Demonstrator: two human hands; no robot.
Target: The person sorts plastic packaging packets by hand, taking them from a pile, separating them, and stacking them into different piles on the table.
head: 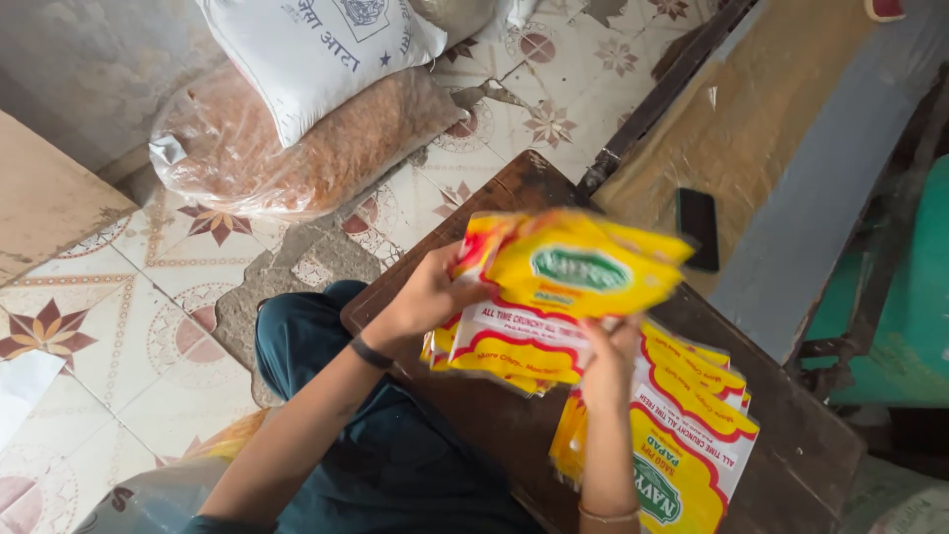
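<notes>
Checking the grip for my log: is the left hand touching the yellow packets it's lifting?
Touching. The head view shows the left hand clasping the edge of the raised yellow packets, with no gap between them.

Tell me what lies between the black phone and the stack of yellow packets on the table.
Only bare dark wood of the table separates the phone from the packet stack, in the head view.

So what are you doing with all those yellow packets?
A person sits at a dark wooden table, handling empty yellow printed packets. The left hand grips a fanned bunch of packets held up above the table, and the right hand touches the bunch from below. The top packet looks blurred, so it seems to be moving. A stack of the same packets lies flat on the table. A black phone rests farther back, and a clear bag of orange-brown snacks sits on the tiled floor.
</notes>
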